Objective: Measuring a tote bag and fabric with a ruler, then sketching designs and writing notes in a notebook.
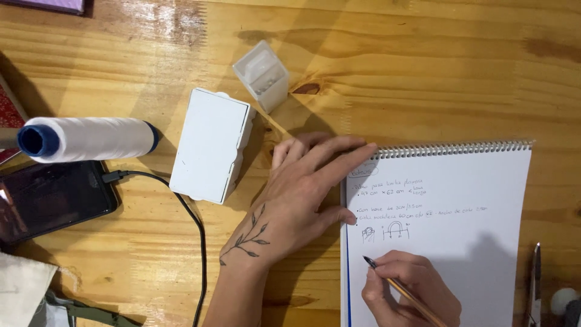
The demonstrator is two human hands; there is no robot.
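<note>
- Right now the step in hand looks like note-taking: the right hand [408, 290] is closed around a pencil [399, 289], its dark tip resting on the page of a spiral notepad [460, 242] just below some handwritten lines and two small sketches.
- Meanwhile the left hand [302, 194] lies flat, fingers spread and clamped on nothing, pressing the pad's upper left corner against the wooden table [423, 72].
- Judging from this, the next stroke calls for the pad to be kept pinned and for light, steady pressure at the tip, with the blank lower page free for it.
- Counted: one notepad, one pencil, one spool of white thread [85, 139] lying on its side at the left, one dark phone [51, 200] with one black cable [196, 242] plugged in.
- Two white plastic boxes: a larger box [209, 145] just left of the flat hand, and a smaller box [261, 75] above it.
- One metal tool [535, 284] lies at the right edge; what kind cannot be told.
</note>
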